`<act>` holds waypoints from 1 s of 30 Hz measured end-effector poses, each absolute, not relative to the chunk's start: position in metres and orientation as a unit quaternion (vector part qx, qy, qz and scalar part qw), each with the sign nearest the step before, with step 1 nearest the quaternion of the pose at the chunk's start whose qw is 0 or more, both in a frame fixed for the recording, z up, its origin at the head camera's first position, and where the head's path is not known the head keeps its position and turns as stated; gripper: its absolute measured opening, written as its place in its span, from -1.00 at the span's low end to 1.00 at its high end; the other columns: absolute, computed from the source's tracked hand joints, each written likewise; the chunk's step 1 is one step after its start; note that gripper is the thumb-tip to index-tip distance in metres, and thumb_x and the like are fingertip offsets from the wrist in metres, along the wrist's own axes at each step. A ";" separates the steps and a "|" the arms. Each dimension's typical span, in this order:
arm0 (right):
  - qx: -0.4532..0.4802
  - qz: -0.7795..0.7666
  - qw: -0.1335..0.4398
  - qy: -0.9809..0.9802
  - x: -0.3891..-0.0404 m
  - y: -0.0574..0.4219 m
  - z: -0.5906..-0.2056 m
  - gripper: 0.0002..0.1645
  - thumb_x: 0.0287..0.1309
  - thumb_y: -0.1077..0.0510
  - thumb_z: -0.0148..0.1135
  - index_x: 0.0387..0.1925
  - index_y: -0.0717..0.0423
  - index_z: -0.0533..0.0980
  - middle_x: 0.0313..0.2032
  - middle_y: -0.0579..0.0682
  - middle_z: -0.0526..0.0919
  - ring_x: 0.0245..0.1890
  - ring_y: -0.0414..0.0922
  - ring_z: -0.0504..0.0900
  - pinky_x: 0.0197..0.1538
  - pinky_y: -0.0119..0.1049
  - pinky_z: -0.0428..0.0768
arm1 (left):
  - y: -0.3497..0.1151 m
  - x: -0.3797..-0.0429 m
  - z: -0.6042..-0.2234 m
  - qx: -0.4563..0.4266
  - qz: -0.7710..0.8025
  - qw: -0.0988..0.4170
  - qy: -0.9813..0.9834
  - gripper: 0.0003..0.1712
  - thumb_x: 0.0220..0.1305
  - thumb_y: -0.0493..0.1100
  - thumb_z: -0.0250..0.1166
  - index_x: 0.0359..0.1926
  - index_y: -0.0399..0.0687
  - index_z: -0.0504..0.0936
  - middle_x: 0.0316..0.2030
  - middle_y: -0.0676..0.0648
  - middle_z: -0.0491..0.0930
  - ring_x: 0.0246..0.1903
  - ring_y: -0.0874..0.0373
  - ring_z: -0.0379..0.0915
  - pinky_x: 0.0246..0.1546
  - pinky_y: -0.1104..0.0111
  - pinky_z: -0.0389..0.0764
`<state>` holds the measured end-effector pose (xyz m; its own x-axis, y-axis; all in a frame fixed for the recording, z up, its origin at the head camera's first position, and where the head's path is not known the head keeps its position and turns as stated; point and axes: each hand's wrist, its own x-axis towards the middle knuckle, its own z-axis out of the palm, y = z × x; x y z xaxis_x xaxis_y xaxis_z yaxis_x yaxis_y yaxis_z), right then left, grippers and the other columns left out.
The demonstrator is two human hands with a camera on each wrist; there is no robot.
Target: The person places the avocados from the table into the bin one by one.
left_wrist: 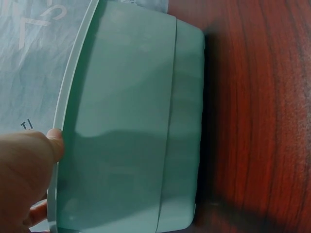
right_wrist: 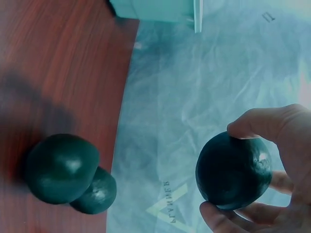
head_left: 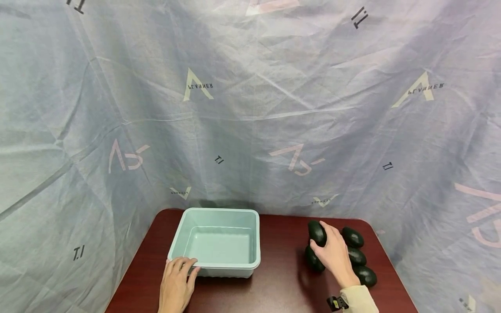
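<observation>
My right hand (head_left: pixel 334 254) grips a dark green avocado (head_left: pixel 317 233) between thumb and fingers. In the right wrist view, this avocado (right_wrist: pixel 233 170) is raised, with the cloth behind it. Beneath it on the table lies another avocado (head_left: pixel 314 260). Several more sit beside the hand: a far avocado (head_left: pixel 353 237), a middle avocado (head_left: pixel 357 257) partly behind the hand, and a near avocado (head_left: pixel 365 276). My left hand (head_left: pixel 176 282) holds the near left rim of a pale green plastic bin (head_left: pixel 219 265), thumb (left_wrist: pixel 57 143) on the outer side and fingers over the edge. Nothing lies inside the bin.
The dark red wooden table (head_left: pixel 279 252) carries the bin on its left side and the avocados on its right. Grey printed cloth (head_left: pixel 250 130) hangs behind and along both sides. A dark watch (head_left: pixel 337 303) sits at the right wrist below a cream sleeve (head_left: pixel 360 300).
</observation>
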<state>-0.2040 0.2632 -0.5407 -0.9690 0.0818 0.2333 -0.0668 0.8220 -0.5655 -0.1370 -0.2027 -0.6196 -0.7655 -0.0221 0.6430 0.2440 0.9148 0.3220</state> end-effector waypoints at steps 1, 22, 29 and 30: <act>-0.001 0.298 0.127 -0.946 -0.205 0.262 -0.540 -0.11 0.32 0.05 0.44 0.58 0.11 0.30 0.48 0.33 0.38 0.45 0.38 0.40 0.38 0.45 0.49 | -0.202 -0.137 -0.620 -0.060 -0.198 0.337 -0.918 -0.72 0.11 -0.13 0.64 -0.15 -0.03 0.82 -0.19 -0.12 0.72 -0.01 -0.18 0.60 0.28 -0.35 0.50; 0.035 0.320 0.156 -0.934 -0.218 0.226 -0.526 -0.12 0.26 0.04 0.49 0.54 0.07 0.37 0.43 0.26 0.48 0.36 0.31 0.53 0.29 0.35 0.61 | -0.198 -0.141 -0.619 -0.054 -0.198 0.339 -0.918 -0.71 0.09 -0.14 0.64 -0.14 -0.02 0.82 -0.20 -0.11 0.72 -0.01 -0.17 0.60 0.26 -0.35 0.52; 0.047 0.318 0.181 -0.929 -0.218 0.217 -0.524 -0.15 0.21 0.07 0.53 0.50 0.07 0.43 0.38 0.24 0.54 0.28 0.27 0.61 0.19 0.28 0.69 | -0.198 -0.141 -0.620 -0.051 -0.201 0.341 -0.917 -0.70 0.06 -0.15 0.64 -0.15 -0.01 0.82 -0.20 -0.11 0.72 -0.01 -0.17 0.59 0.28 -0.40 0.50; 0.048 0.318 0.180 -0.929 -0.218 0.216 -0.524 -0.15 0.21 0.07 0.53 0.50 0.07 0.43 0.38 0.23 0.54 0.28 0.26 0.61 0.18 0.28 0.69 | -0.198 -0.141 -0.620 -0.050 -0.201 0.341 -0.917 -0.70 0.06 -0.15 0.64 -0.15 -0.01 0.82 -0.20 -0.11 0.72 -0.01 -0.16 0.59 0.28 -0.40 0.50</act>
